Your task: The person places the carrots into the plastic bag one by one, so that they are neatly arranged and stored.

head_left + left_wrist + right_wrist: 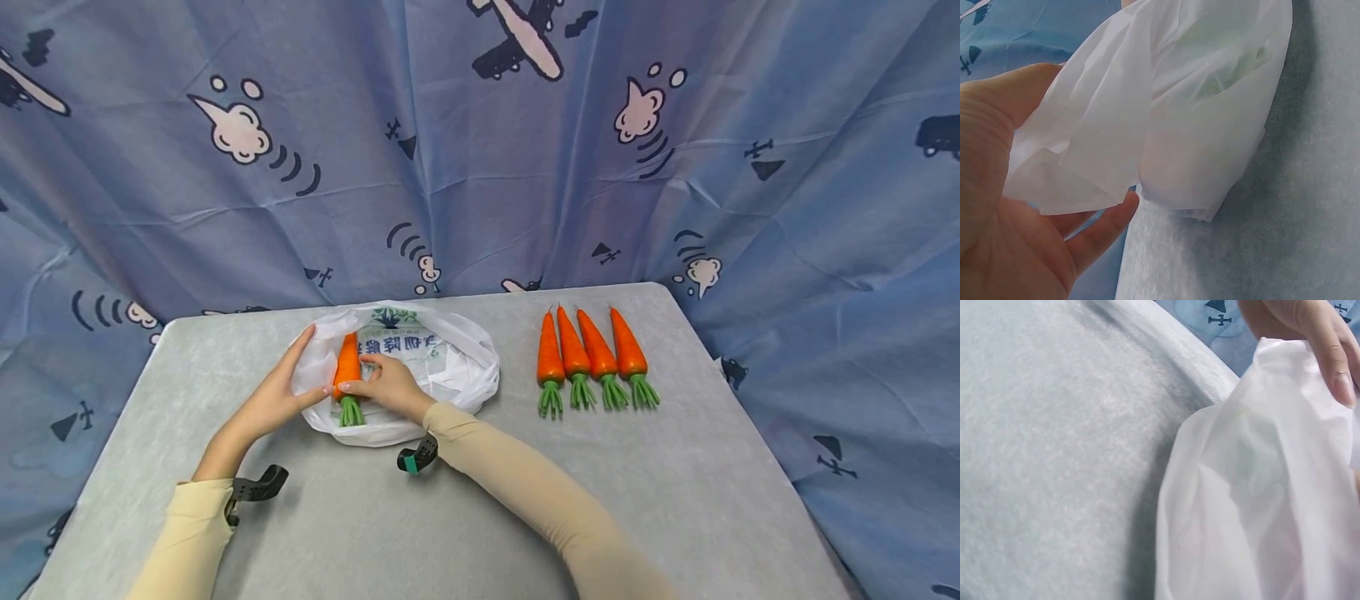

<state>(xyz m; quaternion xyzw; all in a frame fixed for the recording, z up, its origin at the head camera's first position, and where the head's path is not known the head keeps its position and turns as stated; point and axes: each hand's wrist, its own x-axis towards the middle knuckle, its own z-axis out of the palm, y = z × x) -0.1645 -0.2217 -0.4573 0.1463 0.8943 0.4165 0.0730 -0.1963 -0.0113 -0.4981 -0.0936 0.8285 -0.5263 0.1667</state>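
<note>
A white plastic bag (pixel 480 362) with printed lettering lies on its side, its mouth spread. Inside its left part is an orange carrot (pixel 348 360) with a green stem, which my right hand (pixel 393 388) pinches between thumb and fingers. My left hand (pixel 272 402) holds the bag's left rim, its thumb reaching in beside the carrot. In the left wrist view the bag wall (pixel 1104 125) runs between the left thumb and fingers. The right wrist view shows the bag's outside (pixel 1235 512) and the left hand (pixel 1329 350) at its rim; the right hand is mostly hidden there.
Several more carrots (pixel 592 350) lie in a row to the right of the bag, green ends toward me. They rest on a grey-covered table (pixel 720 467). A blue printed curtain (pixel 480 208) hangs behind the table's far edge.
</note>
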